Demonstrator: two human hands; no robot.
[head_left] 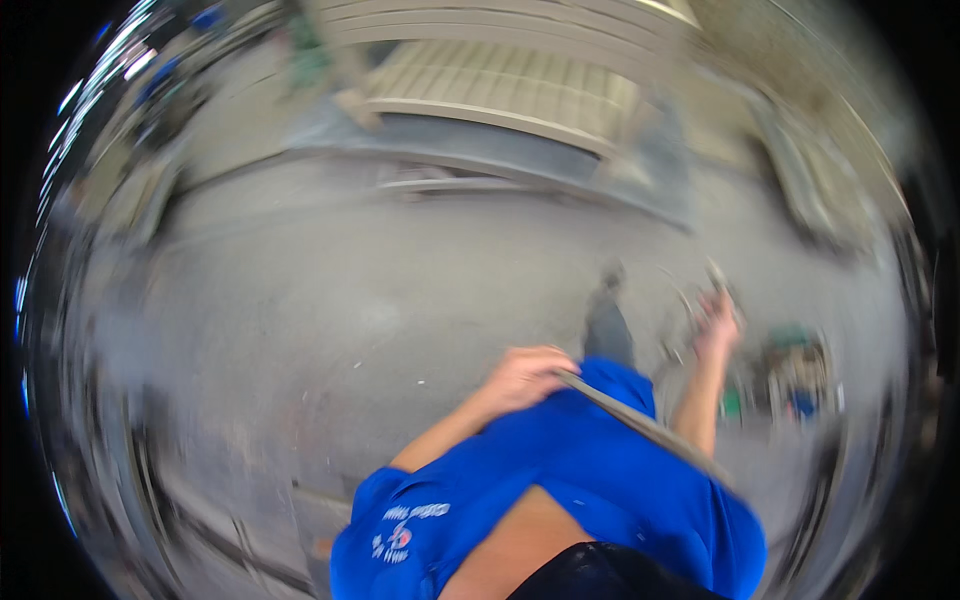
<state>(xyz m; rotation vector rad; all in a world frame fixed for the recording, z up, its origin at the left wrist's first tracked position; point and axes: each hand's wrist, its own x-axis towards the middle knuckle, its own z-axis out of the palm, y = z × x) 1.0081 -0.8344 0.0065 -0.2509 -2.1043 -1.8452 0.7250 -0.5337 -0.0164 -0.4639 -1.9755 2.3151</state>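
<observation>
a long, thin, flat grey strip (640,425) runs slantwise across the front of the blue shirt (560,480), from near the middle of the view down toward the lower right. the left hand (525,378) is at its upper end, fingers curled over and closed on the strip's tip, held just against the shirt's edge. the strip's lower end passes beside the right forearm and fades into blur.

the right hand (716,322) is raised out to the right, well apart from the left hand. it appears to be closed around a small metallic thing (718,280) that sticks up past the fingers, but the motion blur is heavy there and what the thing is cannot be told.

between the two hands a dark trouser leg and shoe (606,322) point up the view over the grey concrete floor (330,290). the shirt has a small printed patch in white and red near the lower left.

further out, a stack of pale long boards or panels (500,85) lies across the top of the view on a low grey platform. at the right, near the right hand, stands a blurred cluster of small green and blue things (795,375). dark bars lie on the floor at the lower left (220,530).
</observation>
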